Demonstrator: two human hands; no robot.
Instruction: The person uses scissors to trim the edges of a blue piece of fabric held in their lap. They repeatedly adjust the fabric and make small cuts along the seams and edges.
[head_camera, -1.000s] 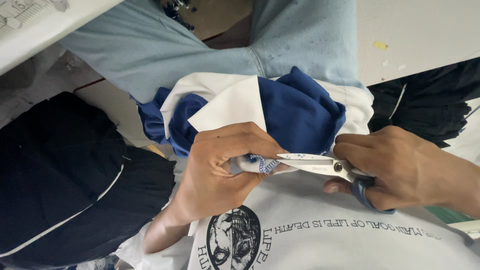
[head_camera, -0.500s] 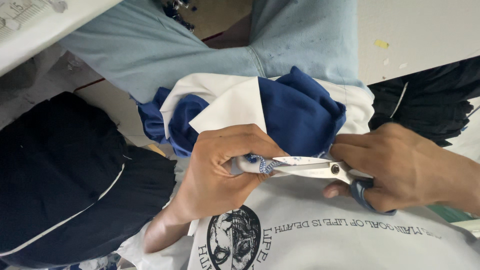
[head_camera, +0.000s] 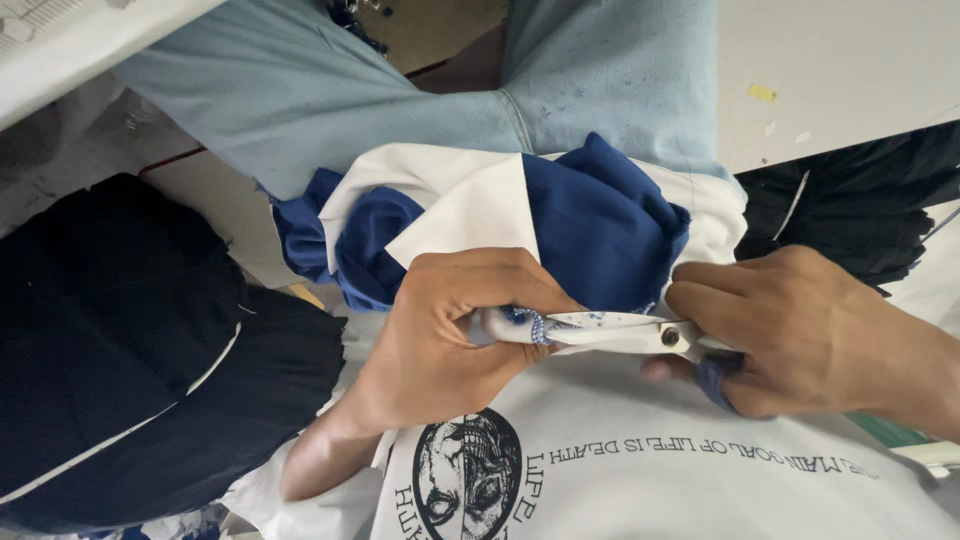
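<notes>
My left hand (head_camera: 450, 335) is closed around a small white-and-blue bit of fabric (head_camera: 520, 325) at the edge of a blue and white garment (head_camera: 590, 220). My right hand (head_camera: 800, 340) grips a pair of scissors (head_camera: 620, 330) with blue handles. The blades point left and meet the pinched fabric right at my left thumb. They look nearly closed. The bundled garment lies on my lap, just above both hands.
A dark navy garment with a thin white stripe (head_camera: 130, 350) lies at the left. More dark fabric (head_camera: 860, 210) sits at the right on a white tabletop (head_camera: 830, 70). Light blue trousers (head_camera: 400, 90) fill the top. My white printed shirt (head_camera: 640, 470) is below.
Both hands stay where they were. The scissors have shifted only slightly against the pinched fabric.
</notes>
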